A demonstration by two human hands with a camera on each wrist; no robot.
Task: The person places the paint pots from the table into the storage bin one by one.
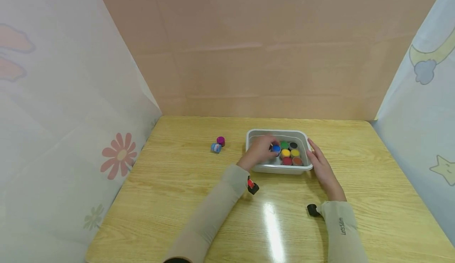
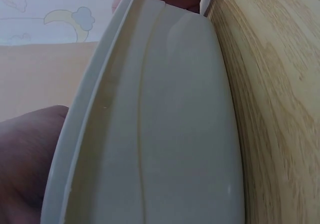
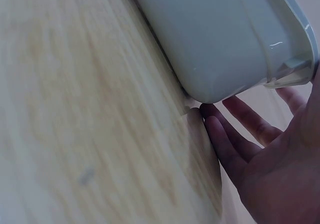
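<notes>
— What is the person wearing?
— Long beige sleeves on both arms; the right sleeve (image 1: 342, 231) has small dark lettering along it.
— Anything at the wrists?
— A black and red clip (image 1: 252, 185) on the left, a black one (image 1: 313, 210) on the right.

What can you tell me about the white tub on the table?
The tub is a shallow, rounded-corner rectangular container with a rolled rim, seemingly pale plastic, standing upright and uncovered on the wooden table. Inside sit small round pots with blue, green, black, yellow, red and orange tops. The left hand reaches into it and holds the blue pot; the right hand rests flat against its right side. Two more pots, purple and pale blue, lie on the table to its left.
</notes>
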